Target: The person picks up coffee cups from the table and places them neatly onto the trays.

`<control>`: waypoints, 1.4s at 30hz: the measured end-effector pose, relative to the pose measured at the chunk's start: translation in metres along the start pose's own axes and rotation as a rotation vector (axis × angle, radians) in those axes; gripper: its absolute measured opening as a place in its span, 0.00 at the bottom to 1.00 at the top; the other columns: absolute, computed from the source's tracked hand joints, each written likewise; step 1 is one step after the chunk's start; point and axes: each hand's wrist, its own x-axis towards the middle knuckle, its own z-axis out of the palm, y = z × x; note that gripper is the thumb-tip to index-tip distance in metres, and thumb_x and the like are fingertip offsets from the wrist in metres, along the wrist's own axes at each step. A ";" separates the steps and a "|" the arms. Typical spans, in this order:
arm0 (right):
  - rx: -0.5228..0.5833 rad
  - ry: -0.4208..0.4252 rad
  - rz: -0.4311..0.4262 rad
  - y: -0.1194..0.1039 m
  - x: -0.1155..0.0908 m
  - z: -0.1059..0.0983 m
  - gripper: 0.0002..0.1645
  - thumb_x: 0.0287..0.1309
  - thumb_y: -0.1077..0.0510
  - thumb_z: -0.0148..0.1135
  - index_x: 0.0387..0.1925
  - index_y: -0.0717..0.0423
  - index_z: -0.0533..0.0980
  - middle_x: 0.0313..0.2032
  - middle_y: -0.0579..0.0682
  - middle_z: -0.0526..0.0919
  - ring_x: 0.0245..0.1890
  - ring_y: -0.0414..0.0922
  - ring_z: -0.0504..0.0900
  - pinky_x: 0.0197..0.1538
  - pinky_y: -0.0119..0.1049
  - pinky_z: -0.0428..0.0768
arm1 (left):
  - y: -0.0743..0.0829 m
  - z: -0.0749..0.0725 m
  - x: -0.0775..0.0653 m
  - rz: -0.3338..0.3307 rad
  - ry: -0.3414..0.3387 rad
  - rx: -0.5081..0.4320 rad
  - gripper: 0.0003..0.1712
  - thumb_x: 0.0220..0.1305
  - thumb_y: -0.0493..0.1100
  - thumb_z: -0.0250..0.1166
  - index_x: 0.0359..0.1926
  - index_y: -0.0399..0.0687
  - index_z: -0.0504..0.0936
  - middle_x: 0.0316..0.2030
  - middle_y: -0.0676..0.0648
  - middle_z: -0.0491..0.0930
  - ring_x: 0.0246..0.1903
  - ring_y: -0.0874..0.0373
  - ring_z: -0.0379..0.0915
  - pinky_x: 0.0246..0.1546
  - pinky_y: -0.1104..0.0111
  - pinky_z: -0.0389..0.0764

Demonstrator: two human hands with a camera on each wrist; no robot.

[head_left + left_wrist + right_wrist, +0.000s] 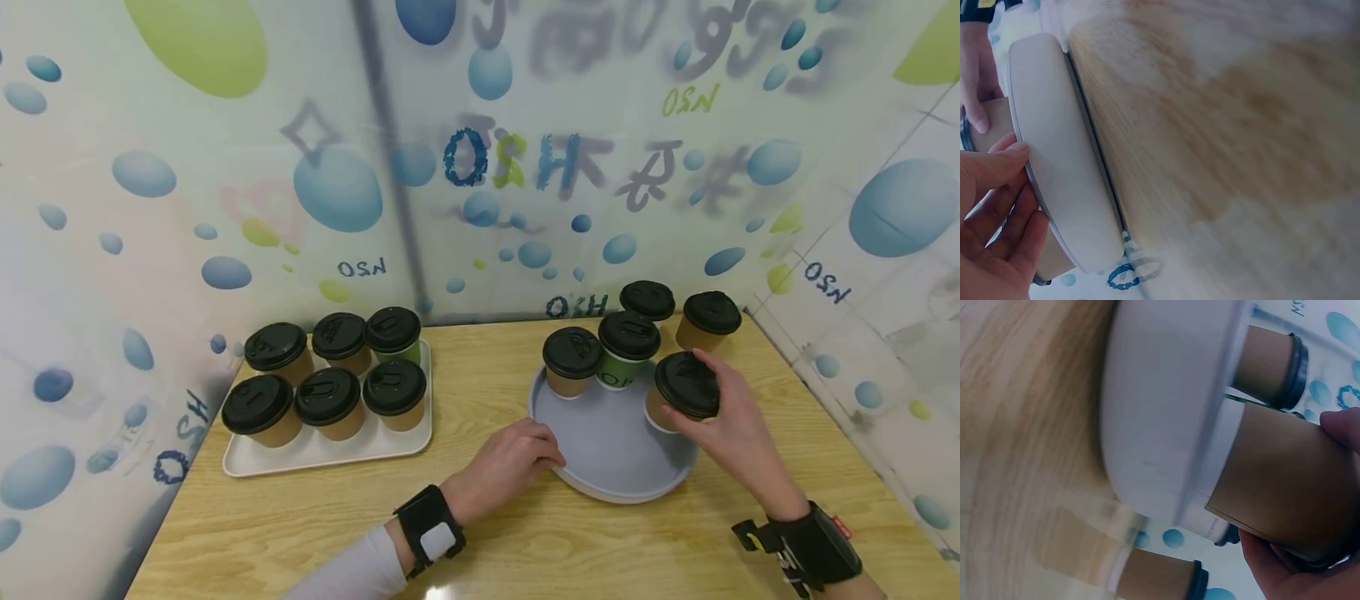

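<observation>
My right hand (727, 417) grips a lidded paper coffee cup (660, 410), with thumb and fingers around its black lid. This cup has a brown sleeve (1285, 475) and stands over the right side of a round grey tray (600, 446). My left hand (506, 467) holds the tray's near-left rim between thumb and fingers, the thumb (1004, 164) lying at the edge. Toward the tray's back are a brown-sleeved cup (567, 385) and a green cup (621, 367), both with black lids.
Two more lidded cups, one brown (705, 333) and one mostly hidden (647, 300), stand behind the round tray on the wooden table (480, 550). At left, a white rectangular tray (330, 461) carries several lidded cups. A patterned wall (480, 242) closes off the back.
</observation>
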 end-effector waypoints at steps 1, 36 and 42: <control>0.001 -0.004 0.002 0.001 0.000 0.002 0.58 0.51 0.58 0.81 0.77 0.64 0.57 0.67 0.76 0.63 0.63 0.72 0.65 0.57 0.73 0.67 | 0.000 0.000 0.000 0.001 -0.002 0.000 0.06 0.67 0.38 0.72 0.40 0.53 0.93 0.39 0.58 0.84 0.42 0.67 0.77 0.43 0.84 0.74; 0.079 -0.107 0.160 0.024 0.007 0.010 0.71 0.56 0.44 0.79 0.83 0.59 0.40 0.76 0.75 0.48 0.71 0.77 0.56 0.65 0.74 0.61 | 0.012 0.001 -0.001 0.014 0.002 0.024 0.06 0.66 0.39 0.73 0.41 0.53 0.93 0.39 0.57 0.84 0.42 0.66 0.77 0.43 0.83 0.75; 0.184 -0.051 0.098 0.036 0.000 -0.002 0.41 0.78 0.51 0.55 0.79 0.66 0.52 0.73 0.72 0.60 0.68 0.74 0.64 0.69 0.25 0.66 | 0.018 0.001 -0.004 0.052 -0.023 0.008 0.08 0.66 0.36 0.72 0.44 0.51 0.93 0.40 0.57 0.84 0.44 0.68 0.77 0.45 0.84 0.74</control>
